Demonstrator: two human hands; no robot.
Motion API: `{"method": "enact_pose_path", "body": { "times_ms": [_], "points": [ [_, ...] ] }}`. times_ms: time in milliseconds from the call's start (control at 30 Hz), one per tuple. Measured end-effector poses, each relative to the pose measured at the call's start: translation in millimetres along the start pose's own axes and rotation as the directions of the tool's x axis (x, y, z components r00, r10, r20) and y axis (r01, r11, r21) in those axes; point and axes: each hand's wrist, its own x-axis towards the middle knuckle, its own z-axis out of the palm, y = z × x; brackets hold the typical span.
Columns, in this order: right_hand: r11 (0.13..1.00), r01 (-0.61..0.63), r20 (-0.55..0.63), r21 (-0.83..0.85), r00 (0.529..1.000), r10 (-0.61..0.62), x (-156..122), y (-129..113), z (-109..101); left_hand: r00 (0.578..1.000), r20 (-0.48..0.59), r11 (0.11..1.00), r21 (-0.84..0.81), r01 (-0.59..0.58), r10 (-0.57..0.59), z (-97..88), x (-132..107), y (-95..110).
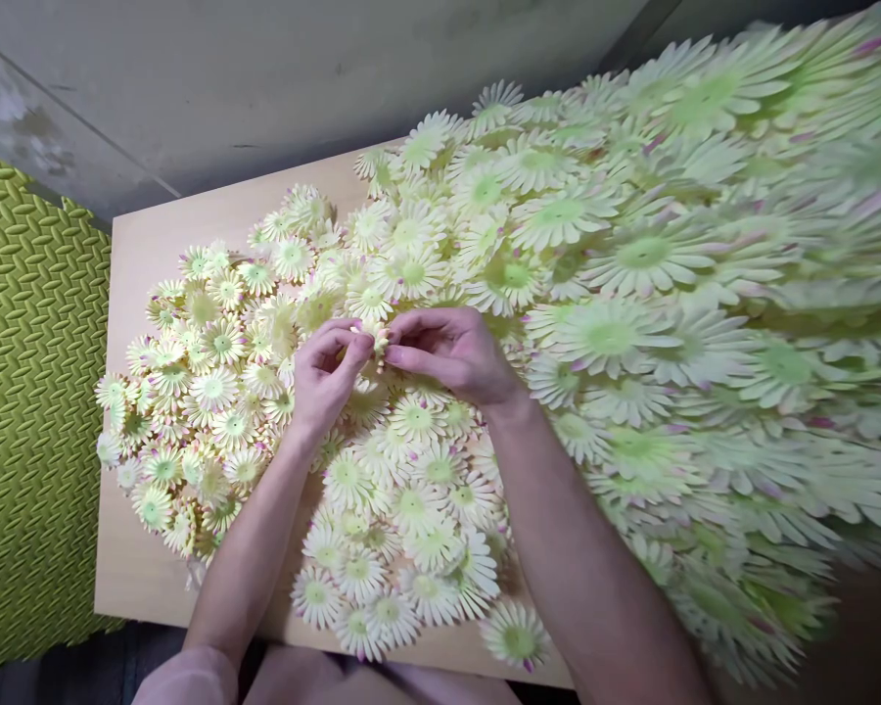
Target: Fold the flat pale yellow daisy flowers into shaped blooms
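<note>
Between my two hands, near the middle of the view, is a small pale yellow artificial flower, its petals gathered or seen edge-on. My left hand pinches it from the left with thumb and forefinger. From the right, my right hand closes thumb and fingertips on its other side. Both hands hover over loose flower heads with pale green centres and pink-tipped petals. A dense pile of smaller flowers spreads to the left of my left hand, and more flower heads lie below, between my forearms.
A big heap of larger flower heads covers the right side, blurred toward the edge. The pale wooden tabletop shows at left. A green textured foam mat stands along its left edge, and a grey wall rises behind.
</note>
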Motion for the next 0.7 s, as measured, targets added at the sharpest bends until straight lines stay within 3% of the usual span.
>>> {"method": "enact_pose_path", "body": {
  "times_ms": [467,700],
  "points": [
    [1.000,0.011,-0.068,0.008,0.998,-0.010,1,-1,1,0.998,0.062,1.000,0.003,-0.017,0.017,-3.0,-1,-2],
    [1.000,0.000,-0.085,0.028,0.996,0.003,1,1,0,0.995,0.075,0.996,-0.059,0.072,-0.067,-4.0,-1,-8]
  ]
}}
